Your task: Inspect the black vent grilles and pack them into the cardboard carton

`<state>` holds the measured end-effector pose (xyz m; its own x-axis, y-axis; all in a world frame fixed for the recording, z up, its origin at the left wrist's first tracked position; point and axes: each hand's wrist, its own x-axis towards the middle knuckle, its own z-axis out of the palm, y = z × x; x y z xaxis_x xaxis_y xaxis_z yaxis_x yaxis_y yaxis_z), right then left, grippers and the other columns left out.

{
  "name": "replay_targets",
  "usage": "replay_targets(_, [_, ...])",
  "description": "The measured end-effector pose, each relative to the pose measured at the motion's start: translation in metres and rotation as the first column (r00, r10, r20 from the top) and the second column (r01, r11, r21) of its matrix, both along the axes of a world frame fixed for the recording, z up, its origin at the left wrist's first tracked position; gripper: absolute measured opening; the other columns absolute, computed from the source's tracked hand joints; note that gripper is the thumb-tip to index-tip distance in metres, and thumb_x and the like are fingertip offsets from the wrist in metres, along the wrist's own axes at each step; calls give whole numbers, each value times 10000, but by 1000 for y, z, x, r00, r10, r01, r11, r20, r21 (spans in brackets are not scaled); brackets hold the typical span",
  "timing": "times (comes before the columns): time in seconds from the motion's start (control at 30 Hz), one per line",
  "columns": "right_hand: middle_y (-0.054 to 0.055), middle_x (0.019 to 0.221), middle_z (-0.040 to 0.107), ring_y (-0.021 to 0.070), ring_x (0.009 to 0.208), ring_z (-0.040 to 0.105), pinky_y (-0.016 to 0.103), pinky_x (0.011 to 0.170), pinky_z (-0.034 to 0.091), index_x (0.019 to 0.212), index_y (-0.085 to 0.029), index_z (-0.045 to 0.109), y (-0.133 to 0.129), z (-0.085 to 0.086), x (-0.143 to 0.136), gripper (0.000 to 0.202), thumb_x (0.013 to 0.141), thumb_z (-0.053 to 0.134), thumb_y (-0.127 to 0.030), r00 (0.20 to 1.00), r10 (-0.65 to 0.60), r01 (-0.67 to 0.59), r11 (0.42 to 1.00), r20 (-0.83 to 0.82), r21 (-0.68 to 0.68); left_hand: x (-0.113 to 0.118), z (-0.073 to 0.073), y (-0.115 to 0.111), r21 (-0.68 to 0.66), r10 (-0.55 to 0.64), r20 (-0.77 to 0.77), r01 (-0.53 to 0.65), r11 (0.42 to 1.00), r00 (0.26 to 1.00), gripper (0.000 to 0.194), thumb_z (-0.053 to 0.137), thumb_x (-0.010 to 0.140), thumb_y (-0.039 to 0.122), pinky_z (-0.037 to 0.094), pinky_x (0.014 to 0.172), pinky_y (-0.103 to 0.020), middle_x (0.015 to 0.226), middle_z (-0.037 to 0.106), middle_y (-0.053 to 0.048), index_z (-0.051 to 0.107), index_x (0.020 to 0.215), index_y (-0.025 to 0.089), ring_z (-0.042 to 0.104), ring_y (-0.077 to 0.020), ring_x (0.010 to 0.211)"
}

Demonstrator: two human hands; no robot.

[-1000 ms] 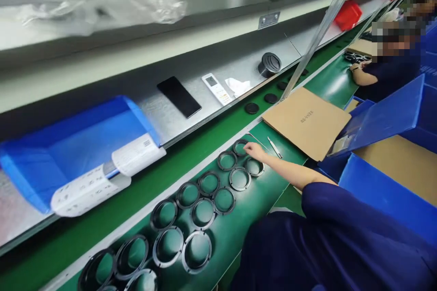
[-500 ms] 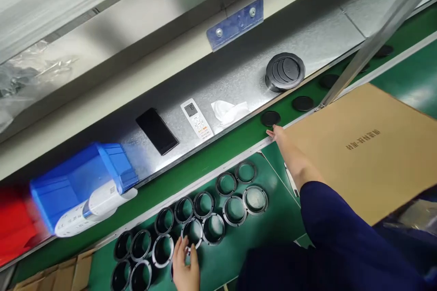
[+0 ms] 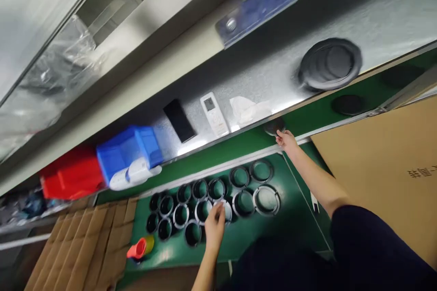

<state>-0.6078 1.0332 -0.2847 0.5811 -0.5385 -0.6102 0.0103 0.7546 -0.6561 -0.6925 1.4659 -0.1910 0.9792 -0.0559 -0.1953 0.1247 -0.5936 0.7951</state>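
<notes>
My right hand point(image 3: 287, 140) reaches to the green strip below the metal shelf. Its thumb and fingers pinch the near edge of a black round disc point(image 3: 274, 125), slightly blurred. Lower down, my left hand point(image 3: 215, 225) is over the rows of black rings, its fingertips drawn together at the rim of a pale-looking ring point(image 3: 226, 209). Whether it grips that ring is hard to make out. Several open black rings stand around it on the green mat, among them a ring point(image 3: 266, 200) at the right end and a ring point(image 3: 193, 233) to the left.
On the metal shelf are a round black vent point(image 3: 330, 63), a white tissue point(image 3: 249, 110), a remote control point(image 3: 214, 114) and a phone point(image 3: 179, 120). Blue bin point(image 3: 128, 152) and red bin point(image 3: 73, 175) stand left. Cardboard point(image 3: 382, 163) lies right; an orange-and-yellow tape roll point(image 3: 140, 248) sits front left.
The view has shifted, bringing the tape roll and more cardboard into sight. My right hand has closed on the disc's edge. My left hand has moved right along the rings, its fingers drawing together.
</notes>
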Motion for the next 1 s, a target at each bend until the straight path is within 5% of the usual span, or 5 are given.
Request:
replay_targets(0.2, [-35, 693, 657, 116, 639, 706, 158, 542, 562, 762, -214, 470, 179, 42, -97, 458, 739, 912, -332, 877, 347, -401, 910, 331, 108, 15, 14, -73, -758, -243, -275, -54, 650, 930, 793, 857, 702, 232, 379, 1197, -493, 1557, 523, -108, 542, 1425, 312, 453, -285, 1471])
replay_targets(0.37, [32, 843, 742, 158, 757, 749, 208, 598, 610, 879, -197, 639, 272, 87, -162, 413, 753, 880, -507, 683, 585, -673, 737, 436, 65, 13, 18, -50, -797, -438, -566, -326, 509, 699, 901, 576, 808, 759, 456, 1125, -567, 1399, 611, -265, 573, 1383, 66, 535, -392, 1389])
replay_targets(0.5, [96, 876, 743, 162, 634, 681, 231, 452, 518, 958, -163, 749, 277, 117, -190, 472, 879, 707, -626, 444, 874, -791, 486, 199, -373, 2, 33, -23, -873, -468, -485, -378, 308, 739, 963, 399, 846, 861, 435, 1139, -605, 1402, 631, -211, 529, 1444, 118, 524, -374, 1403])
replay_targets(0.8, [109, 1376, 524, 334, 1304, 430, 603, 1143, 375, 1256, -327, 765, 245, 130, -192, 403, 1045, 458, -480, 860, 464, -124, -210, -210, -970, -46, 52, -6, -884, -518, -458, -433, 177, 722, 750, 366, 982, 716, 385, 1203, -551, 1432, 623, -167, 579, 1403, 132, 475, -342, 1452])
replay_targets(1.0, [108, 1391, 516, 326, 1353, 409, 583, 1182, 345, 1140, -271, 802, 252, 115, -199, 575, 1079, 297, -541, 846, 478, -203, -122, -237, -972, -59, 51, -13, -898, -549, -437, -383, 217, 713, 712, 380, 991, 699, 418, 1170, -546, 1366, 657, -167, 588, 1391, 148, 563, -342, 1367])
